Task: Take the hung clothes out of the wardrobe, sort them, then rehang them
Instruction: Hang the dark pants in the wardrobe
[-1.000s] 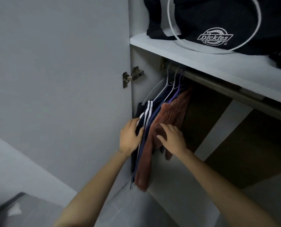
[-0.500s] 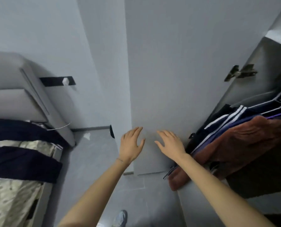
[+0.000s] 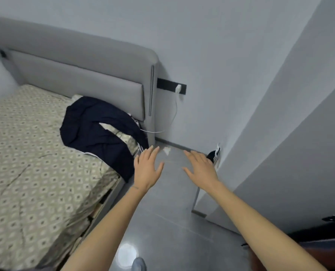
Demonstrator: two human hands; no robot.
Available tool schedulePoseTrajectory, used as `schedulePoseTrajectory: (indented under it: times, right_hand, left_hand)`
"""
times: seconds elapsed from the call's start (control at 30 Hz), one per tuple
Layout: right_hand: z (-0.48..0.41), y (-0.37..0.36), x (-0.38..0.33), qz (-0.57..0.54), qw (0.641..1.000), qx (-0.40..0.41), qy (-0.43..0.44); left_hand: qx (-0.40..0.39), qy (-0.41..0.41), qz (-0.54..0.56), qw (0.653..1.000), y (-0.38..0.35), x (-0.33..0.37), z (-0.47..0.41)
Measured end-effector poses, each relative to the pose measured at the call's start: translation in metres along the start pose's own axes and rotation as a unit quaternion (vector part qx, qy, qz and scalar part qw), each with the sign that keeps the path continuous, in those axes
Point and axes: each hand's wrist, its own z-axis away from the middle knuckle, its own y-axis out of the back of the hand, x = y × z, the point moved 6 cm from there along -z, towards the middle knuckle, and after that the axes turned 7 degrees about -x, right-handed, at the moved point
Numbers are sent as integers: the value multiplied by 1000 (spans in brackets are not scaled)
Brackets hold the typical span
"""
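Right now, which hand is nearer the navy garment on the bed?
Left. The left hand hovers open just right of the navy garment, beside its hanging end; the right hand is farther right, over the floor by the wardrobe door.

Far right of the bed, the hung clothes are cut by the frame's corner. The bed runs past the left edge; beside it, only a shoe tip shows.

Navy garment on beige diamond-patterned bedspread; grey headboard, grey floor.
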Motion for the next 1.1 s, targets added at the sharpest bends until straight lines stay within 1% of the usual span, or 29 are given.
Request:
schedulePoseTrajectory:
  times: [0.03, 0.17, 0.27, 0.4, 0.5, 0.77, 0.87, 0.93, 1.1]
  right_hand:
    - [-7, -3, -7, 0, 1000, -5, -5]
    - [-60, -27, -82, 3, 1000, -21, 14]
    - [-95, -42, -129, -4, 999, -31, 32]
    - [-135, -57, -179, -3, 998, -43, 43]
    - [-165, -64, -212, 22, 997, -46, 58]
    - [-264, -93, -284, 56, 985, -80, 139]
    - [-310, -102, -307, 51, 980, -90, 170]
    - [-342, -107, -321, 48, 976, -94, 191]
    - [-418, -113, -349, 72, 965, -121, 222]
  left_hand:
    - [0, 5, 0, 1000, 5, -10, 0]
    - [16, 43, 4, 999, 46, -96, -1]
    - [7, 81, 8, 997, 66, -154, -6]
    - [1, 109, 1, 994, 88, -214, -13]
    - [-2, 135, 10, 991, 103, -251, -20]
    - [39, 212, 21, 976, 133, -343, -44]
    - [38, 247, 23, 968, 140, -375, -64]
    - [52, 270, 26, 961, 147, -393, -82]
    - [72, 327, 44, 941, 157, -432, -123]
